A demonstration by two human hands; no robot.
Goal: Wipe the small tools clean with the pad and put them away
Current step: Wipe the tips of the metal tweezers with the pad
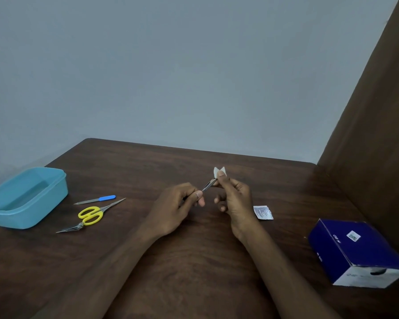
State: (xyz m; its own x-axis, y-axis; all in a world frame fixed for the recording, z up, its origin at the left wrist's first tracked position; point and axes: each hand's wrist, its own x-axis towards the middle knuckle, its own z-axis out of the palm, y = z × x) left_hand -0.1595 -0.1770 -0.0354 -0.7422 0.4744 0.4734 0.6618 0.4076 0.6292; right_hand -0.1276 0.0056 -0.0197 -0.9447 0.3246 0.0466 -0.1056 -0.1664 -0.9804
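Note:
My left hand (182, 203) pinches a thin metal tool (208, 185), probably tweezers, above the middle of the dark wooden table (194, 261). Its tip goes into a small white pad (217, 172) that my right hand (233, 196) pinches between thumb and fingers. On the table to the left lie a nail file with a blue handle (97, 199), yellow-handled scissors (90, 215), and a slim pointed metal tool (113, 204) next to them. A blue plastic box (25, 199) stands open at the far left.
A torn white sachet (263, 212) lies just right of my right hand. A dark blue cardboard box (355, 252) sits at the right, near a brown panel (373, 134) along the table's right side. A grey wall stands behind the far edge.

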